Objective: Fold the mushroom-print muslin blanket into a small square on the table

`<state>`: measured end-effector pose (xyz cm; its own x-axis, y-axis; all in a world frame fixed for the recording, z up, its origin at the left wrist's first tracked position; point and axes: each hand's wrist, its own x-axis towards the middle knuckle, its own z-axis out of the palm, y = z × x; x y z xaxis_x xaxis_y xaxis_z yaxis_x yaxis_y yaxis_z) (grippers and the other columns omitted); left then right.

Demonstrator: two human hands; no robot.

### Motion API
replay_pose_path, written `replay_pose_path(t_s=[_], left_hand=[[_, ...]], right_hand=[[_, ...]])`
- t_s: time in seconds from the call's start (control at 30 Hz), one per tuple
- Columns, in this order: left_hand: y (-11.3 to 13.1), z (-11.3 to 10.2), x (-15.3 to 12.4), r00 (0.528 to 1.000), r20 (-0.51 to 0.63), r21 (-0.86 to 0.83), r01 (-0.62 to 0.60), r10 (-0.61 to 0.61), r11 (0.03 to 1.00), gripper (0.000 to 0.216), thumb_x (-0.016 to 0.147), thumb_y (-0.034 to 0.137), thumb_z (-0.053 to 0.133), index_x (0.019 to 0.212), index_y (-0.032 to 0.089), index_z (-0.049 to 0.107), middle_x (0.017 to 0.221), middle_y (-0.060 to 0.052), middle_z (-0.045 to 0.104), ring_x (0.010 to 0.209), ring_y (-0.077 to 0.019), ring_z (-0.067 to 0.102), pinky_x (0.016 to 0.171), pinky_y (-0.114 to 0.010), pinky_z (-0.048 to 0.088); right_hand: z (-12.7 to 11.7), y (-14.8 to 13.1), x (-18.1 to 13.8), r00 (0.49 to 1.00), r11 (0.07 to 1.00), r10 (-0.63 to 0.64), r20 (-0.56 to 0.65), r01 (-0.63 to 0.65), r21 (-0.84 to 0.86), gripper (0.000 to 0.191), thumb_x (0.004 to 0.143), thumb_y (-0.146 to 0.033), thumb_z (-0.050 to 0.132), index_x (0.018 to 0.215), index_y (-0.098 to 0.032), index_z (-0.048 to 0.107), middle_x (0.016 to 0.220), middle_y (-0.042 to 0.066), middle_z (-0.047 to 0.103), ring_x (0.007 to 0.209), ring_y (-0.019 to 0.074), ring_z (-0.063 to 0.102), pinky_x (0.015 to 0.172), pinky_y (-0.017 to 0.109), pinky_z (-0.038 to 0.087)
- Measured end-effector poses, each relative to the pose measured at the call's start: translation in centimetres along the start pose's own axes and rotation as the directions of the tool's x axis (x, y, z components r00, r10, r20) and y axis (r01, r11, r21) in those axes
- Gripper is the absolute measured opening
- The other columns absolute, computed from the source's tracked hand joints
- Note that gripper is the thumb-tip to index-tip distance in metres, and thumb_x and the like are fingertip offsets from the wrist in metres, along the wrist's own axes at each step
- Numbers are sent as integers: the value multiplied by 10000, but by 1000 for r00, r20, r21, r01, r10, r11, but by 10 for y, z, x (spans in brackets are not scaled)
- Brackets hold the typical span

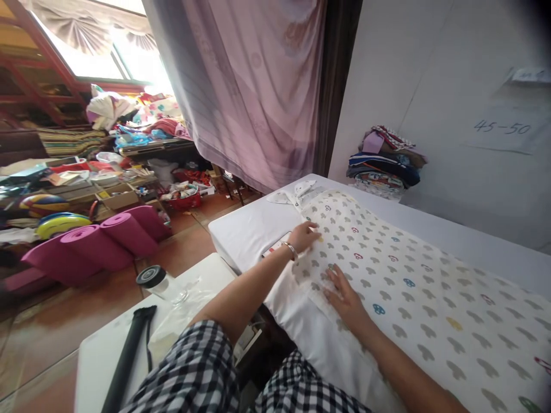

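Observation:
A white cloth [413, 246] printed with grey and coloured mushroom-like shapes lies spread over the white-covered table [241, 229]. Resting on its left edge is my left hand [305, 236], with a bangle at the wrist, its fingers stretched out and slightly bent. Nearer to me, my right hand [345, 295] lies on the cloth with its fingers apart. Neither hand visibly grips the fabric. Partly hidden behind my left wrist is a flat, light-coloured item with red marks [273, 248]. A small bunched piece of white fabric [297, 193] sits at the cloth's far left corner.
To my left, a white surface [92, 338] bears a clear jar with a black lid [151, 276] and a long black object [131, 355]. Pink rolled mats [120, 241] stand on the tiled floor. Folded clothes [383, 158] are stacked by the wall; a curtain [258, 86] hangs behind.

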<state>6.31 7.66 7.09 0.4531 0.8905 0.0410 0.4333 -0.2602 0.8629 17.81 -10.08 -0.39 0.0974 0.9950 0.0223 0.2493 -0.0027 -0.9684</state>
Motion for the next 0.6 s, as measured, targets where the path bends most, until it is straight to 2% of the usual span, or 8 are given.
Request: replay_pose_path(t_s=[0.07,0.13,0.23,0.27,0.33,0.4,0.47,0.6], left_hand=[[7,20,-20,992,95,4,-84,83,996,322,784,271,606,1086,159,588,679,7,648,588,-104,597,567,-195,458],[7,27,-42,979,136,34,-158,152,987,313,758,291,643,1055,196,615,765,-15,673,697,-140,620,667,-229,485],[-10,8,-67,980,50,159,-198,192,967,316,785,290,590,1091,208,597,930,-51,657,836,-190,608,814,-318,472],[-19,-4,-72,984,-16,219,-171,179,961,338,790,278,574,1118,197,575,977,-66,641,881,-205,598,845,-345,459],[-39,-28,-80,973,-191,408,-39,127,912,383,791,273,558,1165,193,530,1060,-78,613,981,-224,570,884,-368,438],[-56,-46,-84,963,-264,530,97,55,842,484,770,304,586,1226,187,474,1192,-99,554,1108,-252,506,941,-389,397],[-68,-53,-86,962,-273,591,178,-12,787,579,755,348,601,1279,182,418,1283,-111,492,1190,-267,439,978,-403,356],[-76,-48,-82,963,-257,642,236,-85,730,652,752,406,584,1324,186,361,1331,-114,454,1233,-259,391,991,-411,317]], right_hand=[[-5,6,2,996,993,17,-87,-7,116,741,847,-519,451,1452,-312,76,1421,64,368,1286,204,363,1032,430,358],[-12,12,3,987,975,56,-149,-22,219,715,847,-527,446,1446,-334,106,1415,43,379,1249,210,417,995,418,411],[-19,12,0,972,910,161,-172,-79,408,682,825,-519,511,1418,-362,212,1390,8,418,1207,219,466,949,383,458],[-20,9,-1,967,883,194,-166,-98,459,678,813,-514,539,1406,-364,246,1379,1,434,1198,218,474,942,369,462],[-21,3,-2,958,850,241,-154,-132,511,688,784,-506,589,1388,-358,295,1359,-4,460,1185,217,485,935,344,461],[-19,-2,-2,956,846,256,-143,-150,511,710,763,-499,619,1384,-341,312,1343,5,478,1172,216,494,926,329,461],[-18,-3,-2,960,851,245,-137,-145,505,728,759,-493,627,1389,-316,308,1331,22,490,1155,211,506,922,324,458],[-16,2,-2,966,854,221,-137,-124,506,729,763,-485,622,1390,-288,306,1296,45,520,1123,209,528,922,340,452]])
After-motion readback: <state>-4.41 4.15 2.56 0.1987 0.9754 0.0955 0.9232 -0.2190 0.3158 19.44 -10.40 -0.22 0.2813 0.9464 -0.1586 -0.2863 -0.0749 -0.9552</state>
